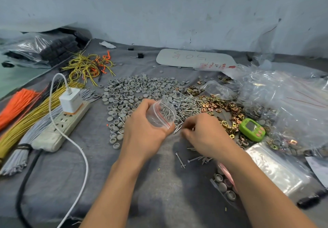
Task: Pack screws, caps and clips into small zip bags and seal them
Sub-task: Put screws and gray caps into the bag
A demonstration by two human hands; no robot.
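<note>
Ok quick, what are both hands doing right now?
Left hand: holds a small zip bag.
Right hand: pinches screws beside the bag.

A white board (193, 58) at the back bears a handwritten "50", upside down to the camera, beside an unreadable scrawl. Red print on the plastic bag (215, 66) is too small to read.

power strip (58, 130): left, on grey cloth (150, 192)
charger (71, 100): plugged into strip, white cable (78, 149) runs near
wire bundles (30, 119): orange, yellow, grey, left edge
wire tangle (88, 67): far left
green gadget (252, 129): right
white board (193, 58): far, lying flat
</note>
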